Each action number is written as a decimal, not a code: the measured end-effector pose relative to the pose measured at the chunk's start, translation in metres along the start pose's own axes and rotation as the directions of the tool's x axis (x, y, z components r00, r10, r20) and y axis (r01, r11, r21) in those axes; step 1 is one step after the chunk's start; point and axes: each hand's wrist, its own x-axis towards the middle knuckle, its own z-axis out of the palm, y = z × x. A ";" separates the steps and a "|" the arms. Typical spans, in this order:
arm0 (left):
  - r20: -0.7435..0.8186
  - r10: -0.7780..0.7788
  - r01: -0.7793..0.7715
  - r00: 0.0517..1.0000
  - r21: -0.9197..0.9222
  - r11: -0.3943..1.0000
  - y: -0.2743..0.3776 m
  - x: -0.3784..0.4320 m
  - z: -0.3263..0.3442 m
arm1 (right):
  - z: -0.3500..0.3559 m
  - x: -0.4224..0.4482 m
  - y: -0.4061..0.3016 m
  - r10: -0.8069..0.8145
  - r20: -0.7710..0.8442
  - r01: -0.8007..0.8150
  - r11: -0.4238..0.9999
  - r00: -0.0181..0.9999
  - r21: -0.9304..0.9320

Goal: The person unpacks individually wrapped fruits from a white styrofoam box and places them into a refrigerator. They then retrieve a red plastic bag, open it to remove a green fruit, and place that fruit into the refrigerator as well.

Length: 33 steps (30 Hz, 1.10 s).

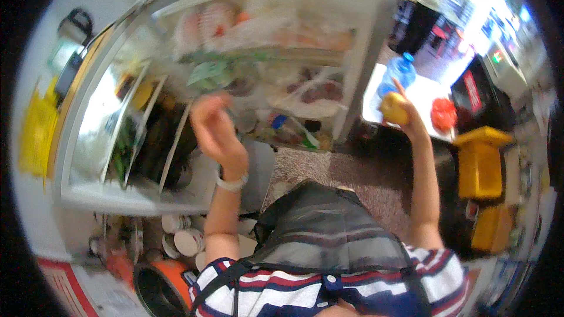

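My right hand (410, 116) holds a round yellow fruit or vegetable (395, 108), too blurred to name more exactly. It is over the edge of a white tabletop (372, 105), close to a translucent blue plastic water jug (399, 72). My left hand (213, 130) is raised, palm showing and fingers blurred, with nothing seen in it. Behind it is an open refrigerator-like cabinet with bagged food on its shelves, including a pale green bag (211, 75) and clear bags of dark red food (324, 91).
A red plastic bag (443, 114) lies on the white tabletop. Yellow-orange boxes (480, 167) stand to the right. Wire racks (145, 132) are at left, above white tubs (188, 242) and an orange cylindrical container (161, 281). Another person (425, 4) stands beyond the table.
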 end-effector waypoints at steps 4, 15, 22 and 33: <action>0.611 -0.278 0.449 0.741 -0.143 0.882 0.053 -0.081 0.072 | -0.029 0.058 0.020 0.304 0.158 -0.230 0.901 0.940 -0.368; 0.878 -0.288 0.874 0.383 -0.244 0.419 0.132 -0.173 0.261 | -0.035 0.004 0.065 0.425 0.723 -0.099 0.889 0.545 -0.448; 0.783 -0.487 0.857 0.386 -0.110 0.503 0.078 -0.164 0.319 | -0.070 0.005 0.117 0.330 0.576 -0.021 0.879 0.748 -0.477; 0.481 -0.819 0.927 0.313 0.032 0.373 -0.192 -0.139 0.323 | -0.130 0.206 0.210 0.207 0.407 0.045 0.848 0.890 -0.528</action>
